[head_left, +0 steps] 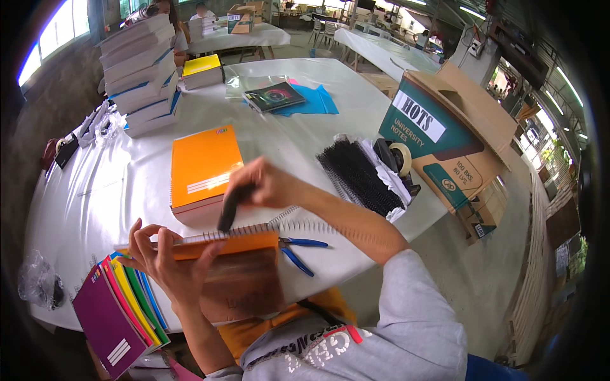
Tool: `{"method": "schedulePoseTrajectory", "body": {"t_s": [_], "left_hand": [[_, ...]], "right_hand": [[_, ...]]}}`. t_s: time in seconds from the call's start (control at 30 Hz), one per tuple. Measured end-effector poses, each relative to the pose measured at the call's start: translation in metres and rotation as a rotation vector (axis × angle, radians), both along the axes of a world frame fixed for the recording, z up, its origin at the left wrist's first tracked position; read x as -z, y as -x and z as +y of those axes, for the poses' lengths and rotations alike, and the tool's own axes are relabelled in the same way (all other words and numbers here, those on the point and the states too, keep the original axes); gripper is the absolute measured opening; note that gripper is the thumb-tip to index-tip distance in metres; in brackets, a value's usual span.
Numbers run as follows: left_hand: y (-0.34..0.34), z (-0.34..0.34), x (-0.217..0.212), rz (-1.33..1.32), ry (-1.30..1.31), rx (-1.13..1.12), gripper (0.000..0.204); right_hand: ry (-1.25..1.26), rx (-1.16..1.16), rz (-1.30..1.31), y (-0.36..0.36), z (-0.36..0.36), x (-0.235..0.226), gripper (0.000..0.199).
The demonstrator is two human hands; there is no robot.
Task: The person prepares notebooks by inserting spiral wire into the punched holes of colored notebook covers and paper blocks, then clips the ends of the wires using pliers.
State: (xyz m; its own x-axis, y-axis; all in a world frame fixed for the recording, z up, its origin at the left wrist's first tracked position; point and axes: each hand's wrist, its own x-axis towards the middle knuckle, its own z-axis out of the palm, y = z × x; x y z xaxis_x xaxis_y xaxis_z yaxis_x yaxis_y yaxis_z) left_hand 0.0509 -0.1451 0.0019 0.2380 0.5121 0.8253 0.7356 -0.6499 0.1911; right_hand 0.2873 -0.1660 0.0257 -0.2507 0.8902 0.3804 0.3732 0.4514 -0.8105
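Note:
My left hand (168,257) grips an orange-covered notebook (254,244) along its edge, fingers on the far side and thumb on the near side. A wire spiral coil (311,225) runs along that edge and sticks out past its right end. My right hand (257,184) is closed around a dark, curved tool (234,206) whose lower end meets the coil; its exact kind is unclear. Below the notebook is a brown block (241,289). Blue-handled pliers (298,254) lie just right of it. Beyond my hands sits a stack of orange notebooks (206,165).
Colourful notebooks (121,311) stand at the table's near left edge. Tall paper stacks (140,70) rise at the far left. Black coils (359,174) and a tape dispenser (400,159) lie at right, beside a large carton (445,133). A dark booklet (274,96) rests on blue sheets.

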Motion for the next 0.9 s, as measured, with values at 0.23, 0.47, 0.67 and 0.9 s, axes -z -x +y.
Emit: {"method": "schedulePoseTrajectory", "body": {"t_s": [0.23,0.47,0.67,0.9], "left_hand": [[-0.003,0.005,-0.003,-0.053,0.085,0.006,0.062],[0.004,0.007,-0.004,-0.058,0.060,0.037,0.060],[0.014,0.001,-0.009,-0.004,0.137,0.074,0.055],[0.023,0.011,-0.013,-0.021,0.105,-0.015,0.065]], "right_hand": [[-0.163,0.092,-0.165,0.004,0.011,-0.023,0.026],[-0.193,0.056,-0.121,0.013,0.018,-0.023,0.030],[-0.221,0.013,-0.269,0.026,0.030,-0.016,0.025],[-0.188,-0.091,-0.078,0.028,0.037,-0.006,0.019]]}}
